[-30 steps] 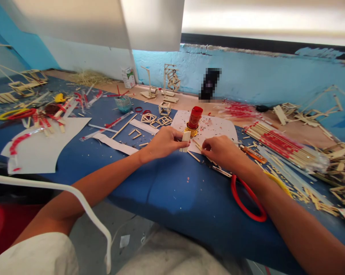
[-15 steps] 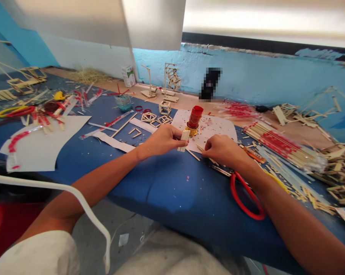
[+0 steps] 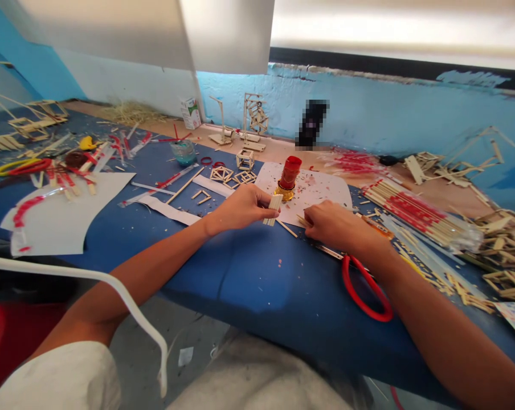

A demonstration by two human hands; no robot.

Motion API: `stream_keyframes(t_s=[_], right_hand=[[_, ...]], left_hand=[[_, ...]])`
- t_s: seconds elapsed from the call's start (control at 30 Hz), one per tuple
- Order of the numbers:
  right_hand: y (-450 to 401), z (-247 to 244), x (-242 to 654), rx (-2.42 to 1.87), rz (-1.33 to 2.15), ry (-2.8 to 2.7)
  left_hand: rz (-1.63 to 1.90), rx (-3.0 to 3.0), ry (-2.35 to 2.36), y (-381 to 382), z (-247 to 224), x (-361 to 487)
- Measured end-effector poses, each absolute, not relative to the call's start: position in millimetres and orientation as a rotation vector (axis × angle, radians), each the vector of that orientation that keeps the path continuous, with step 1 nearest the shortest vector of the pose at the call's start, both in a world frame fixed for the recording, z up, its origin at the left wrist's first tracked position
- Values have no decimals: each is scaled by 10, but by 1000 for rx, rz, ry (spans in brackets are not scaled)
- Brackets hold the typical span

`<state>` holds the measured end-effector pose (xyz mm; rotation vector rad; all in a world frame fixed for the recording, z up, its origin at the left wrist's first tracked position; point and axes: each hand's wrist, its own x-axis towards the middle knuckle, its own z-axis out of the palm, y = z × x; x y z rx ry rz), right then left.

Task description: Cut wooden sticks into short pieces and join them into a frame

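Above the tabletop (image 3: pixel 249 273), near the centre of the frame, the left hand (image 3: pixel 246 208) pinches the slats (image 3: pixel 276 203) between thumb and fingers. They look light, stiff and dry rather than slippery, yet thin enough to snap if twisted; a gentle hold across the flat faces, near one edge, should suit. Right of centre, the right hand (image 3: pixel 331 224) curls by a stick (image 3: pixel 302 220); whether it grips it, one cannot tell.

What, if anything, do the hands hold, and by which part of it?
The left hand pinches a small flat row of wooden sticks by its left side. Whether the right hand grips the stick beside it is unclear.
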<state>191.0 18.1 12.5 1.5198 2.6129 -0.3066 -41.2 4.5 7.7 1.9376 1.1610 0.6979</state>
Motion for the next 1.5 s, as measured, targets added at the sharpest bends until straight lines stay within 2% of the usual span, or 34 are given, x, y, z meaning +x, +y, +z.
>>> stream_keyframes(t_s=[0.23,0.4,0.47,0.73,1.1,1.27,1.37,1.5], right_hand=[[319,334,2216,1634,-785,2651],[345,419,2312,1678,-1792,2735],[310,342,2178,1559,-1977,2618],[144,-8,1732,1544,-2018,2595],[51,70,1671,1727,-2344,2571],[118,94,1680,1760,-2210,2697],[201,118,1792,1637,-2075,2815],[247,144,1921,1425,-2123,2909]], left_hand=[[738,1905,1164,64,78,-451],[765,1874,1121,27,92,-416],[766,1868,1087,-4,72,-375],[707,1942,989,-65,-99,-306],[922,1860,1051,-244,-123,-91],[873,1740,937,-251,-179,-91],[820,1682,827,-239,-147,-110],[736,1611,708,-231,-67,-120]])
